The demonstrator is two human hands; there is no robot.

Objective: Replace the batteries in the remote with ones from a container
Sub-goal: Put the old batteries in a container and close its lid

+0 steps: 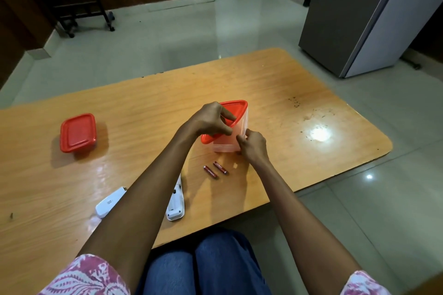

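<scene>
Near the surface (311, 103) edge, remote (176, 206) under the left forearm (153, 182), long axis running away. Just beyond, two batteries (220, 167), slanted, nearest the right hand (254, 147), grip pinching the clear container (227, 146) wall. Left hand (208, 120), grip pinching its tilted red lid (236, 108).

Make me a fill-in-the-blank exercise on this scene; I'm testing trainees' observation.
1. The left hand grips the clear container's ____ lid.
2. ____ batteries lie on the table near the clear container.
3. The remote lies partly hidden under the ____ forearm.
Missing words: red; two; left.
</scene>
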